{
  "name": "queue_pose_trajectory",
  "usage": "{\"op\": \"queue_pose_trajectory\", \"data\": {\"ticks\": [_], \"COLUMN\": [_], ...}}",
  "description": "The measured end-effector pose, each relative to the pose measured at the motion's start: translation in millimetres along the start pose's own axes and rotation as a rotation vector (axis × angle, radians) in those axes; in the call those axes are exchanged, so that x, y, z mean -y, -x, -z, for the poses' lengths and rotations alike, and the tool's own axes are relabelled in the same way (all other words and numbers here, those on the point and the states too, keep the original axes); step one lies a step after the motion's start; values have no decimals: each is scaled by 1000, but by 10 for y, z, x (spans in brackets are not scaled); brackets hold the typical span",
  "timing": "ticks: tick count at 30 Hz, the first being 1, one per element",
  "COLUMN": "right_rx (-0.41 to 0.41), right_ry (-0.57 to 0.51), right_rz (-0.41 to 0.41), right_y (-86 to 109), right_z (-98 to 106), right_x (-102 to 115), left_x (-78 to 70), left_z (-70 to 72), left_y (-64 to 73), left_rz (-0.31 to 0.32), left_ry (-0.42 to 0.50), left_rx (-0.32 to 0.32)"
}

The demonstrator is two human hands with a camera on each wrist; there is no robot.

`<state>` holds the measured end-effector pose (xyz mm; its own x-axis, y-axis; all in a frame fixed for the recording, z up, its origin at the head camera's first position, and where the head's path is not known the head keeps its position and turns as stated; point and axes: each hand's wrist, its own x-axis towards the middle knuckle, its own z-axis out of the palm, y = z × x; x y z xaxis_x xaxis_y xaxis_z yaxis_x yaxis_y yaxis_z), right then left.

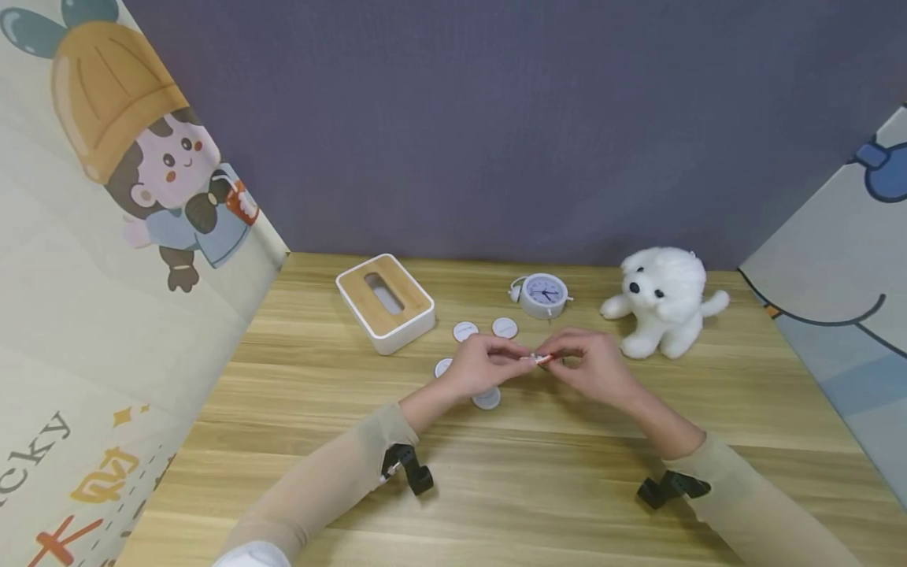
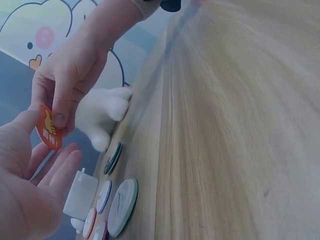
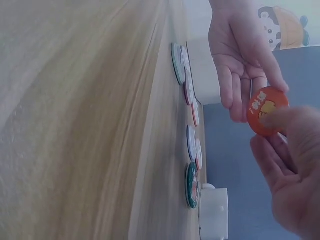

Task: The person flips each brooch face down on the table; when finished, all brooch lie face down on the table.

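Note:
Between my hands, held up off the wooden table (image 1: 397, 504), is a thin round orange badge (image 3: 267, 112) with a yellow cartoon figure and white characters. My right hand (image 1: 595, 366) pinches it, thumb across the printed face. The left hand (image 1: 473, 366) holds the opposite edge between thumb and forefinger, its other fingers loosely extended. Several round badges lie flat around and below the hands, such as a white-faced badge (image 1: 465, 331) and another white-faced badge (image 1: 505, 327). A dark green badge (image 3: 192, 185) with a coloured face lies among them in the right wrist view.
A white tissue box (image 1: 404, 335) with a wooden lid stands at the back left. Behind the hands is a white alarm clock (image 1: 544, 296). A white plush dog (image 1: 666, 303) sits at the back right, before a dark wall (image 1: 453, 134).

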<state>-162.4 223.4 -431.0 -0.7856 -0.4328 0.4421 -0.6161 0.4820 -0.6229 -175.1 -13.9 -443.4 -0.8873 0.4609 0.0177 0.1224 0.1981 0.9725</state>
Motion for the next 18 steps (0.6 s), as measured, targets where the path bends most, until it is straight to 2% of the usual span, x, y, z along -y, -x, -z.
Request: {"op": "queue_pose_trajectory", "data": {"ticks": [4, 8, 13, 18], "right_rx": [56, 127, 202, 221], "right_ry": [-56, -131, -141, -152], "right_rz": [12, -17, -67, -81], "right_y": [2, 5, 16, 28], "right_z": [23, 66, 106, 98], "right_x": [-14, -19, -40, -83], "left_x": [11, 36, 71, 79], "left_z": [10, 19, 15, -2], "left_y": [-6, -10, -1, 12], "left_rz": [-40, -113, -217, -278], "left_ry": [-7, -79, -181, -243], "left_rx": [-4, -13, -13, -3]}}
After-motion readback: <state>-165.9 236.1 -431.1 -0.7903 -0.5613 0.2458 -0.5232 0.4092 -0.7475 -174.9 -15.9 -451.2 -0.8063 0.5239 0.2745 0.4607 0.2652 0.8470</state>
